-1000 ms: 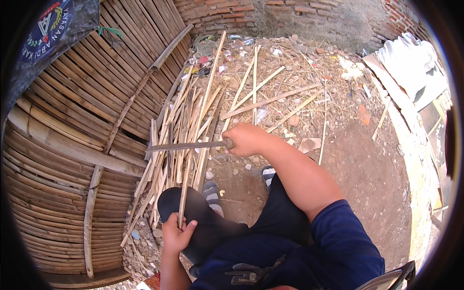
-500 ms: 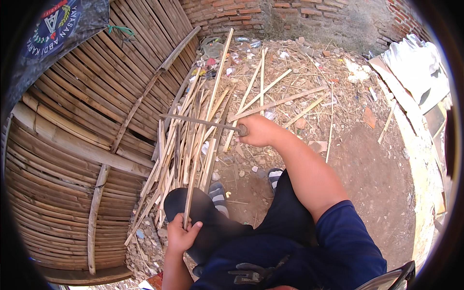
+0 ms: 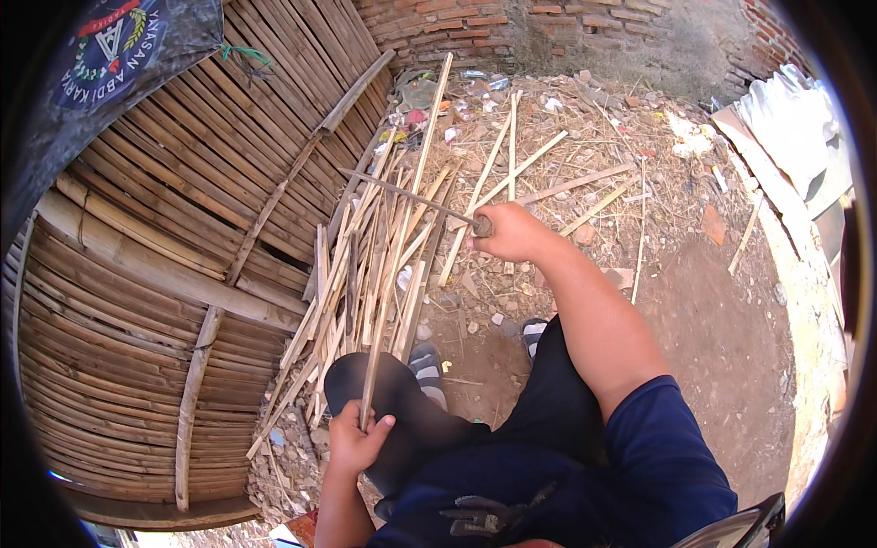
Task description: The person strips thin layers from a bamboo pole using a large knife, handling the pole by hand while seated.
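Observation:
My left hand (image 3: 358, 440) is closed around the near end of a long, thin strip of split bamboo or wood (image 3: 373, 376), beside my left knee. The strip runs away from me over the knee, and its far part merges with other strips. In my right hand (image 3: 516, 236) is a machete-like knife, fingers wrapped round its brown handle (image 3: 481, 226). Its long, narrow blade (image 3: 411, 195) points left and slightly away, crossing above the strips. Whether the blade touches the held strip I cannot tell. Under it lies a pile of similar strips (image 3: 343, 274).
A bamboo-slat wall (image 3: 119, 329) stands on the left, with a dark banner (image 3: 183, 55) at its top. A brick wall (image 3: 585, 41) closes the far side. Loose strips (image 3: 585, 187) and litter cover the ground; white sheeting (image 3: 786, 110) lies at the far right.
My right hand has moved slightly away from me, and the blade's tip has swung farther off. My left hand keeps its grip on the strip. The whole view has shifted a little.

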`<state>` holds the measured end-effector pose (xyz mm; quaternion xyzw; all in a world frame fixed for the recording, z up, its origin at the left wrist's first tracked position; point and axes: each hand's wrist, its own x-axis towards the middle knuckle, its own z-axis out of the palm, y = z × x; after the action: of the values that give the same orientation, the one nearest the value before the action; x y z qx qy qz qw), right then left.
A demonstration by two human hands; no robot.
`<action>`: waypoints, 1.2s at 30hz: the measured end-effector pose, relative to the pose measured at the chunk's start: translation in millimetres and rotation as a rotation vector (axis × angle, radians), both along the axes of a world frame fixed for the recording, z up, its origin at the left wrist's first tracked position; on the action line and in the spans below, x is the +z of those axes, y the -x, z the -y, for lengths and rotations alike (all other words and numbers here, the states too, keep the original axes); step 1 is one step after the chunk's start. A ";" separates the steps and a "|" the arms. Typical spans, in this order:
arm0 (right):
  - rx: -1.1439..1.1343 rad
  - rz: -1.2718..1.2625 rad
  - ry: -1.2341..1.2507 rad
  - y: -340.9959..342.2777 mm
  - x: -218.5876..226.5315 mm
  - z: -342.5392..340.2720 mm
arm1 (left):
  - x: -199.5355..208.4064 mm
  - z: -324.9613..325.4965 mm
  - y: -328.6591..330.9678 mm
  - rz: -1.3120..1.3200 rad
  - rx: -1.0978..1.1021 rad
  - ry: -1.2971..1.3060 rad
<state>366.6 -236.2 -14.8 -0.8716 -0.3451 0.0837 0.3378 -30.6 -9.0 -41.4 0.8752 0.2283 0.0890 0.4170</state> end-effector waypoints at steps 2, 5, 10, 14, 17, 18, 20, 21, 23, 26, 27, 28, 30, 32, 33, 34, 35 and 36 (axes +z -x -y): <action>0.129 0.058 0.026 10.8 1.9 -4.6 | 0.1 -3.9 -3.5 0.008 0.021 0.029; 0.345 0.120 0.118 52.3 4.0 -16.1 | -2.9 -5.9 -2.3 0.026 0.032 0.082; 0.556 0.128 0.251 69.7 26.1 -18.8 | 2.9 1.6 -0.1 -0.004 0.021 0.020; 0.192 0.029 0.067 6.6 -1.1 -0.7 | 10.0 8.8 -5.4 0.026 0.005 -0.011; 0.050 0.071 0.034 0.9 -4.1 1.6 | 12.5 6.3 -7.1 -0.029 0.015 -0.012; 0.111 0.076 0.056 8.8 -2.3 -2.1 | 10.5 4.7 -7.0 -0.006 0.023 0.008; 0.229 0.071 0.104 35.9 5.6 -9.9 | 3.4 2.3 -4.7 0.025 0.037 0.055; 0.311 0.088 0.164 50.9 11.0 -13.8 | 2.3 2.4 -4.5 0.021 0.037 0.051; 0.481 0.128 0.277 75.9 21.3 -23.1 | 1.4 1.9 -5.1 0.022 0.044 0.035; 0.623 0.175 0.259 86.7 23.9 -26.9 | 0.6 3.0 -3.4 -0.010 0.050 0.038; 0.570 0.147 0.241 80.0 21.2 -28.4 | 2.8 3.7 -1.7 -0.007 0.052 0.004; 0.507 0.117 0.232 63.8 17.6 -23.3 | 5.4 6.1 -4.0 -0.001 0.043 -0.022; 0.334 0.092 0.162 32.5 6.1 -15.4 | 7.0 7.2 -4.6 0.008 0.033 -0.042; 0.108 0.105 0.046 7.3 -7.1 -8.9 | 7.4 5.3 -6.6 0.021 0.025 -0.022; 0.114 0.126 0.018 5.2 -13.4 -9.8 | 8.0 4.3 -7.2 -0.002 0.023 -0.017; 0.118 0.148 -0.010 4.8 -20.5 -9.9 | 9.2 3.7 -8.2 -0.025 0.019 -0.011; 0.120 0.170 -0.038 4.8 -27.8 -8.4 | 10.2 3.7 -9.7 -0.047 0.013 -0.006; 0.187 0.170 0.021 15.3 -21.3 -12.2 | 11.3 3.8 -8.9 -0.042 0.013 -0.015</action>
<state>351.2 -224.0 -36.1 -0.8431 -0.4513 0.0444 0.2890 -21.8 -12.7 -30.1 0.8786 0.2420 0.0750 0.4048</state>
